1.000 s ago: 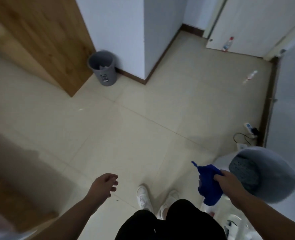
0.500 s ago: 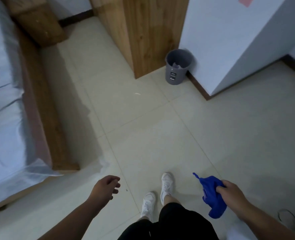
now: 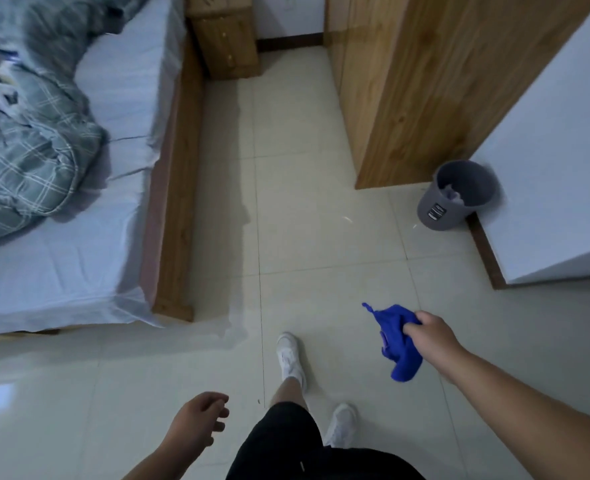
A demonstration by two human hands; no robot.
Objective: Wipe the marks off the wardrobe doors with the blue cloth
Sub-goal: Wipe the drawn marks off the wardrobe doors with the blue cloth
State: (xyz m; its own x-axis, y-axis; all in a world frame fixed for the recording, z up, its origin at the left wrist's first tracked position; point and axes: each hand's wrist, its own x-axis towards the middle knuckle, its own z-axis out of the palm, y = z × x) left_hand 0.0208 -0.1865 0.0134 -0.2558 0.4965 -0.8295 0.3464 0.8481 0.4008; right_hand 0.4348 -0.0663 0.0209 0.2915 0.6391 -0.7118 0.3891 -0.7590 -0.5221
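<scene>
The right hand (image 3: 429, 336), in the lower right of the frame, has its fingers curled tight round the blue cloth (image 3: 390, 325). The cloth is bunched in the fist, with one twisted corner sticking up to the upper left and a loose end hanging below the knuckles. It touches nothing but the hand and hangs above the pale tiled floor (image 3: 321, 237). The left hand (image 3: 196, 422), at the bottom centre-left, is empty, with its fingers loosely bent. Between the two arms are the person's white shoes (image 3: 288, 355), one foot ahead of the other as if mid-stride.

Further out, the wooden wardrobe (image 3: 408, 98) fills the upper right of the frame, well apart from the cloth. Only its lower part shows, and no marks can be made out on it from here. A grey bin (image 3: 460, 195) stands just beside its near corner, against a white wall (image 3: 546, 168). A bed (image 3: 79, 244) with a checked quilt (image 3: 27, 150) takes up the left side, with a small wooden cabinet (image 3: 224, 39) at top centre.

By the look of it this is the approach: the cloth is in hand and wiping has not begun. The next move probably calls for walking up the aisle between bed and wardrobe, turning to face the door fronts, and spreading the bunched cloth flatter against the palm so that a broad face meets the wood
</scene>
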